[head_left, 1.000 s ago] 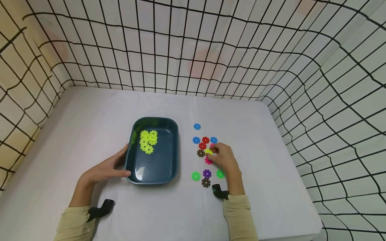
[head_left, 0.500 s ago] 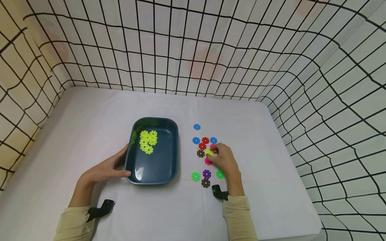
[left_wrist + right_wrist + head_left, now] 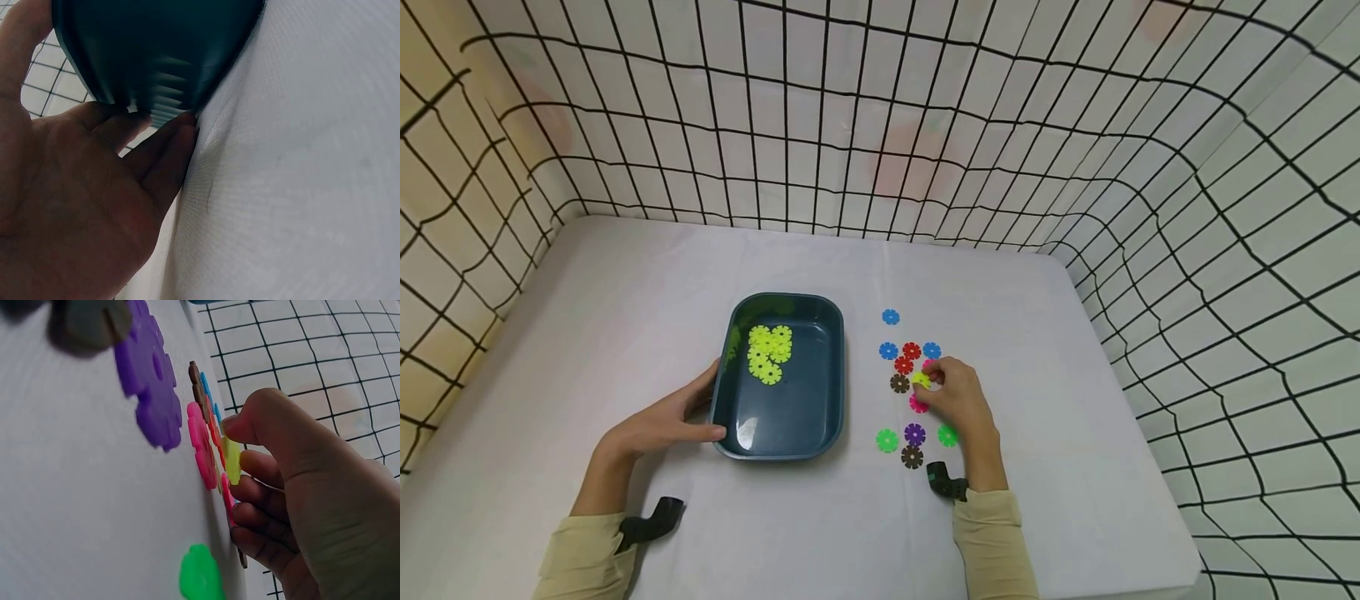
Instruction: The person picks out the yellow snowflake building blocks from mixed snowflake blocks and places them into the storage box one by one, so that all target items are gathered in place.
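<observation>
In the head view a dark teal tray [image 3: 806, 400] holds a cluster of yellow snowflake building discs [image 3: 769, 346]. My left hand [image 3: 662, 423] holds the tray's left side, thumb over the rim near the front corner; the left wrist view has its fingers [image 3: 172, 147] against the outer wall. With thumb and forefinger, my right hand [image 3: 958, 393] pinches a yellow snowflake disc [image 3: 232, 461] among the loose discs. Pink discs [image 3: 918, 404] lie partly under that hand. Beside it are red discs [image 3: 904, 365] and a brown disc [image 3: 899, 383].
Blue discs [image 3: 891, 317] lie farther back. Nearer the front are green discs [image 3: 887, 440], a purple disc [image 3: 914, 434] and another brown disc [image 3: 912, 457]. A white cloth covers the table [image 3: 1075, 467]. Black wire mesh [image 3: 820, 125] stands along the back and sides.
Almost nothing differs. The yellow disc in my right hand's pinch looks slightly tilted compared with before; the left hand and tray have stayed put.
</observation>
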### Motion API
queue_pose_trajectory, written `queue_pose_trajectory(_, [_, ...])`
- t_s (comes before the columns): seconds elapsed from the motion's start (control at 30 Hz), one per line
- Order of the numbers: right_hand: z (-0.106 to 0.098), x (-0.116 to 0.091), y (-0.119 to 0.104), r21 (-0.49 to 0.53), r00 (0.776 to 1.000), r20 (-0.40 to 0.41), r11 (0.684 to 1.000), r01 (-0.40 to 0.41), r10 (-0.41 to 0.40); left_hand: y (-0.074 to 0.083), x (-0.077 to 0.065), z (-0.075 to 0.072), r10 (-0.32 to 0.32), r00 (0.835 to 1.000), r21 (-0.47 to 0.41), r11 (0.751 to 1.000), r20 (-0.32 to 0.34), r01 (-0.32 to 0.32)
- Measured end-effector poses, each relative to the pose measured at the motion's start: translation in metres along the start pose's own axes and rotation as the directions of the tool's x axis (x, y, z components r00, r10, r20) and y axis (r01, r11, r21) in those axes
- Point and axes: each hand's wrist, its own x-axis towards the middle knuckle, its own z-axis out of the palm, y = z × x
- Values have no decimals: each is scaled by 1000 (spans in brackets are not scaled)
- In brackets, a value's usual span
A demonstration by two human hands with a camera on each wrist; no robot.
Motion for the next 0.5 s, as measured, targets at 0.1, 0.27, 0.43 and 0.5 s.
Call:
queue_pose_trajectory(0.1, [-1, -1, -2, 3, 1000, -3, 1000, 28, -28, -1, 0, 0, 2, 1000, -1, 1000, 1, -2])
queue_pose_trajectory(0.27, [-2, -2, -4, 3, 995, -16, 995, 99, -99, -2, 0, 1, -7, 1000, -1, 1000, 1, 7])
queue_pose_trajectory(0.43, [-2, -2, -6, 4, 989, -31, 990, 143, -143, -1, 0, 1, -16, 1000, 5, 1000, -4, 16])
queue_pose_trajectory(0.5, [-3, -1, -8, 7, 986, -44, 987, 159, -158, 0, 0, 1, -19, 1000, 4, 1000, -5, 19])
